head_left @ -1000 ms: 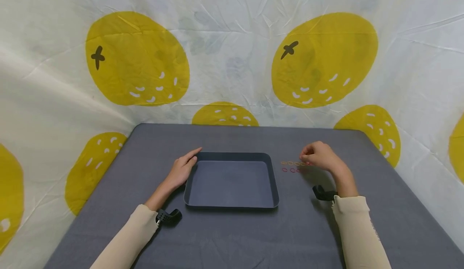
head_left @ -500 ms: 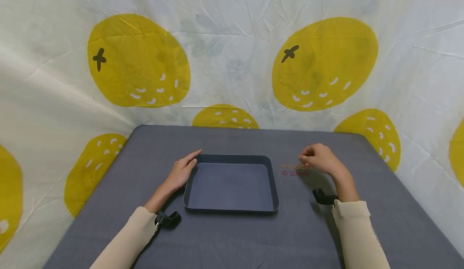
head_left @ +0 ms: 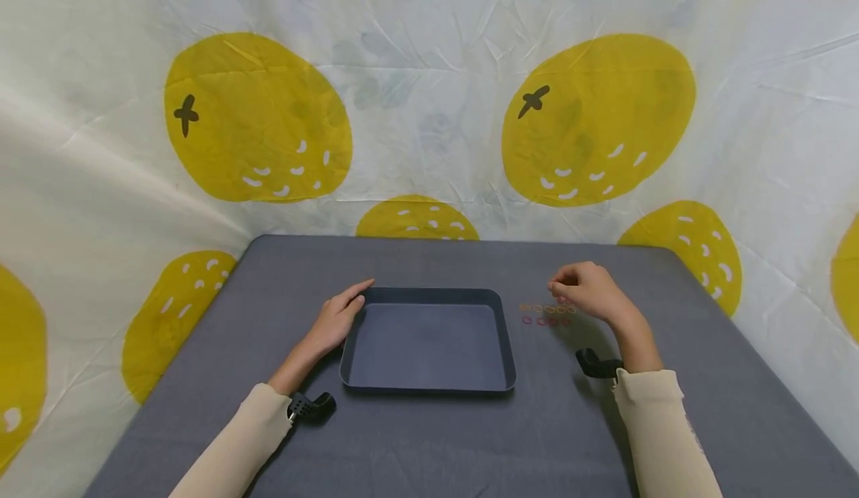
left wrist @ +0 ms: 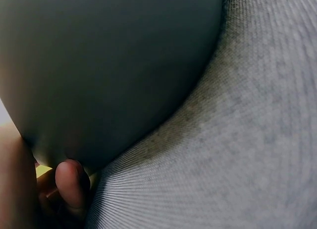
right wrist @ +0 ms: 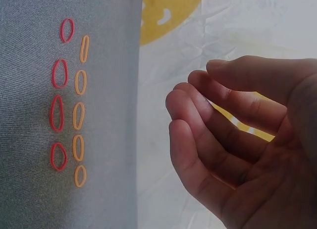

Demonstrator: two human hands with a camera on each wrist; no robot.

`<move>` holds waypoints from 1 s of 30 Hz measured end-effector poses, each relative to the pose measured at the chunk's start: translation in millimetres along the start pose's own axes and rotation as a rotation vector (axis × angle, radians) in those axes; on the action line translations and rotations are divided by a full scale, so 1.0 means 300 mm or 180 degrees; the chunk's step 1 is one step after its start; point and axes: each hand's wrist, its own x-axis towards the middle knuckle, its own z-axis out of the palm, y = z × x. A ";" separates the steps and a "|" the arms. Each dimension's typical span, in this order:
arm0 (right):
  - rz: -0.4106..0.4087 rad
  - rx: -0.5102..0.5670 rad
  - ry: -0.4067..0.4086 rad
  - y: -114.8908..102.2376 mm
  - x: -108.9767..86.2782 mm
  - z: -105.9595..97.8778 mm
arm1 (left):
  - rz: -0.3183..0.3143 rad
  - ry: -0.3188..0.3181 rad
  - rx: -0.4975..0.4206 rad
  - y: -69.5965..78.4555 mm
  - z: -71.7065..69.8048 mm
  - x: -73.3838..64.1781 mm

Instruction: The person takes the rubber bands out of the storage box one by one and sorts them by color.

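A dark grey rectangular tray lies on the table. My left hand holds its left side by the far corner, index finger stretched out past the rim. In the left wrist view, a curled fingertip shows at the corner of the tray's outer wall. To the right of the tray are several small rubber bands in two rows: red bands and orange bands. Just beyond them hovers my right hand, fingers loosely bent and thumb near the index fingertip, with nothing visible between them.
A grey cloth covers the table. White fabric with large yellow fruit prints hangs behind and on both sides. Each wrist wears a black camera mount, such as the right mount.
My right hand has shifted slightly left and away from the bands, showing more of both rows. The left hand and tray stay put; the head view has tilted a little.
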 end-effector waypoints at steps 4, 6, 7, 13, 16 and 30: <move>0.0029 0.0035 -0.0017 -0.005 0.000 0.007 | -0.0002 -0.0005 0.0013 0.000 -0.003 -0.001; 0.0012 0.0030 -0.0005 -0.006 0.001 0.009 | -0.0003 -0.0012 -0.0009 0.002 -0.005 -0.001; 0.0006 0.0025 -0.0002 -0.006 0.002 0.009 | -0.0012 -0.0011 -0.0025 0.003 -0.006 0.001; -0.0051 0.0012 -0.0002 -0.008 0.008 0.009 | -0.0032 -0.0031 -0.0020 0.004 -0.011 0.001; -0.0043 0.0004 -0.0025 -0.005 0.010 0.005 | -0.0063 -0.0063 -0.0002 0.009 -0.011 0.000; -0.0085 -0.0288 0.0135 -0.013 -0.008 -0.049 | -0.0342 -0.0350 -0.0239 0.017 -0.101 0.026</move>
